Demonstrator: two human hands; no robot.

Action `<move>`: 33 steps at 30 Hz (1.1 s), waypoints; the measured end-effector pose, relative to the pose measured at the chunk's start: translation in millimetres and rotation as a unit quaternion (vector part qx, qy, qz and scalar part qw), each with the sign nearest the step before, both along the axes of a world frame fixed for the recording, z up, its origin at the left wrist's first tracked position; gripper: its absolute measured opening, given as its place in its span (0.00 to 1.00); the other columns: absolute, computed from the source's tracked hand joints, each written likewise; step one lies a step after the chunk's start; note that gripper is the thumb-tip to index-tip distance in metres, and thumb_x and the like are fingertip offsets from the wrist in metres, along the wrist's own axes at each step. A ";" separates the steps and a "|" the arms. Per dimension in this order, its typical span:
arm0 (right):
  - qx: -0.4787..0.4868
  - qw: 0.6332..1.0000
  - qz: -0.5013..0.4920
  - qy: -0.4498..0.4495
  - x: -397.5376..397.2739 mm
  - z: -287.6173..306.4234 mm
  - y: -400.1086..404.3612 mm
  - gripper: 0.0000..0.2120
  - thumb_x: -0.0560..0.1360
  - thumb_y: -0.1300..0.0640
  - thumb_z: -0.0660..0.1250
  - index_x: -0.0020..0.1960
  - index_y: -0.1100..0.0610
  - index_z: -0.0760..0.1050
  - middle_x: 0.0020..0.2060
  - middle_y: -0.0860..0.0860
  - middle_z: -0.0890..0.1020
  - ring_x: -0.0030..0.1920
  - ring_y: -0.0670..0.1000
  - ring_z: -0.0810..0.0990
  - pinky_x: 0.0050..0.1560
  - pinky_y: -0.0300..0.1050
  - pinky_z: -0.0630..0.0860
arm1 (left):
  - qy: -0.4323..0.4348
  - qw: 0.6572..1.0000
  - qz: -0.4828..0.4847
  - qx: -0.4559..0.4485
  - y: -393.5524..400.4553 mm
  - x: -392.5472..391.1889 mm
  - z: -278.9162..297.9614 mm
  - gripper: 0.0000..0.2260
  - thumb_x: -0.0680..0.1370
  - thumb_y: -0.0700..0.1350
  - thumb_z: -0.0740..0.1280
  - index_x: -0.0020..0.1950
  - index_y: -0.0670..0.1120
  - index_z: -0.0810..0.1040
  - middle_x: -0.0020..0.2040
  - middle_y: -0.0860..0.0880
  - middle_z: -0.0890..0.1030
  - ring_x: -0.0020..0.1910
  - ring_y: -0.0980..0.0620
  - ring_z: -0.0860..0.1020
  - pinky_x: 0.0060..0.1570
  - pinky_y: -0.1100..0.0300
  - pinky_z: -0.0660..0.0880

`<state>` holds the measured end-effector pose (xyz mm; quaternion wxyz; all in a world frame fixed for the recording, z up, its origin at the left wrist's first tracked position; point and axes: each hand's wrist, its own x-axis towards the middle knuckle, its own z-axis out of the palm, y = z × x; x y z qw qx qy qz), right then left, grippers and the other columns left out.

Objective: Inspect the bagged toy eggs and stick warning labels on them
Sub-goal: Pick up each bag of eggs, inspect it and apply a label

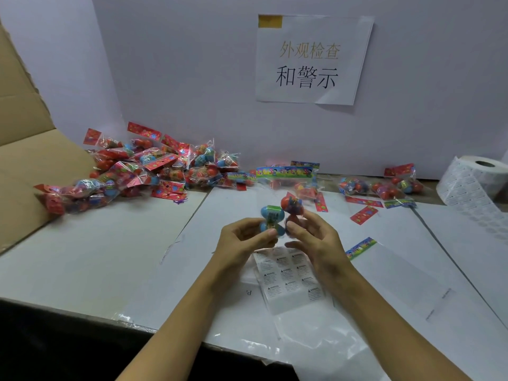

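Observation:
Both hands hold one clear bag of toy eggs above the middle of the table. My left hand (243,236) pinches the side with the blue egg (272,217). My right hand (312,233) grips the side with the red egg (292,205). Its colourful header card (284,171) stands up behind them. Right under my hands lies a sheet of warning labels (288,279) on the table. A heap of bagged eggs (143,171) sits at the back left. A smaller group of bagged eggs (382,188) lies at the back right.
A roll of white labels (472,185) stands at the far right. An open cardboard box flap (30,166) rises on the left. A sign with printed characters (310,61) hangs on the back wall. An empty clear bag with a colourful header (361,247) lies to my right.

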<state>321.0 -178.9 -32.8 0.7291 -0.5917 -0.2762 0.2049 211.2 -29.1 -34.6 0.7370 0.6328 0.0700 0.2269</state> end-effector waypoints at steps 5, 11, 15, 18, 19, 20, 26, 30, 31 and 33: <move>-0.110 0.993 -0.011 -0.048 -3.6 -3.4 2.2 0.31 0.58 0.27 0.76 0.46 0.53 0.85 0.40 0.53 0.86 0.38 0.48 0.83 0.39 0.40 0.78 | -0.014 1.000 -0.017 -0.012 0.3 -0.5 -1.3 0.15 0.75 0.47 0.77 0.60 0.47 0.85 0.53 0.41 0.87 0.51 0.42 0.86 0.52 0.57 0.81; -0.078 0.994 -0.037 -0.070 -3.6 -3.6 -0.9 0.24 0.63 0.33 0.77 0.39 0.54 0.84 0.29 0.52 0.80 0.28 0.48 0.75 0.30 0.40 0.73 | 0.001 1.000 -0.025 0.010 -1.0 -0.2 -2.1 0.18 0.73 0.47 0.78 0.61 0.45 0.82 0.47 0.39 0.87 0.45 0.42 0.87 0.45 0.57 0.82; -0.055 0.996 -0.024 -0.059 -6.4 -1.2 1.2 0.25 0.66 0.38 0.76 0.37 0.62 0.83 0.26 0.55 0.79 0.26 0.51 0.72 0.28 0.42 0.70 | -0.016 1.000 -0.017 -0.005 1.9 0.7 -0.9 0.16 0.72 0.43 0.77 0.55 0.37 0.81 0.43 0.37 0.86 0.40 0.43 0.86 0.42 0.58 0.82; -0.045 0.997 0.028 -0.057 -6.1 6.9 -4.1 0.17 0.70 0.43 0.74 0.40 0.59 0.86 0.31 0.57 0.82 0.28 0.52 0.76 0.29 0.41 0.74 | -0.018 0.999 -0.027 -0.017 7.4 -1.4 2.3 0.15 0.72 0.44 0.76 0.56 0.40 0.82 0.44 0.38 0.87 0.42 0.43 0.87 0.44 0.58 0.82; -0.040 0.996 0.045 -0.059 -4.6 9.0 -6.5 0.15 0.72 0.46 0.73 0.42 0.58 0.86 0.33 0.58 0.83 0.29 0.52 0.77 0.29 0.41 0.74 | -0.018 0.999 -0.031 -0.022 8.8 -1.9 3.3 0.15 0.73 0.44 0.75 0.57 0.41 0.82 0.45 0.38 0.87 0.43 0.43 0.87 0.45 0.58 0.83; -0.037 0.996 0.055 -0.064 -3.4 11.1 -8.3 0.14 0.73 0.48 0.72 0.43 0.58 0.87 0.34 0.58 0.84 0.30 0.52 0.78 0.29 0.41 0.75 | -0.020 0.999 -0.036 -0.028 9.9 -2.4 4.1 0.14 0.73 0.44 0.75 0.57 0.41 0.82 0.46 0.37 0.87 0.44 0.43 0.87 0.45 0.59 0.83; -0.053 0.994 -0.011 -0.096 0.2 17.3 -12.4 0.13 0.71 0.48 0.73 0.38 0.58 0.85 0.31 0.58 0.83 0.27 0.52 0.77 0.27 0.41 0.73 | -0.004 0.999 -0.053 -0.008 9.9 -2.0 4.6 0.16 0.76 0.45 0.72 0.62 0.41 0.81 0.52 0.40 0.87 0.51 0.41 0.86 0.50 0.57 0.83; -0.074 0.985 -0.078 -0.132 3.4 14.9 -14.1 0.17 0.66 0.44 0.77 0.30 0.58 0.80 0.24 0.55 0.79 0.22 0.50 0.73 0.24 0.39 0.69 | 0.006 0.999 -0.031 0.006 10.4 -0.8 4.0 0.18 0.75 0.45 0.73 0.63 0.43 0.81 0.52 0.42 0.88 0.51 0.42 0.87 0.49 0.58 0.83; -0.080 0.983 -0.088 -0.137 4.2 14.2 -14.0 0.18 0.65 0.44 0.77 0.28 0.56 0.79 0.23 0.54 0.78 0.22 0.50 0.72 0.25 0.38 0.69 | 0.008 1.000 -0.027 0.006 10.7 -0.6 3.5 0.19 0.75 0.45 0.73 0.64 0.42 0.81 0.52 0.43 0.88 0.51 0.43 0.87 0.49 0.58 0.83; -0.094 0.979 -0.104 -0.147 4.9 13.5 -13.7 0.20 0.63 0.43 0.78 0.27 0.56 0.75 0.21 0.51 0.75 0.21 0.48 0.69 0.27 0.38 0.70 | 0.006 1.000 -0.026 0.000 11.4 -1.1 2.7 0.19 0.75 0.45 0.73 0.64 0.41 0.80 0.51 0.42 0.88 0.51 0.42 0.87 0.49 0.58 0.83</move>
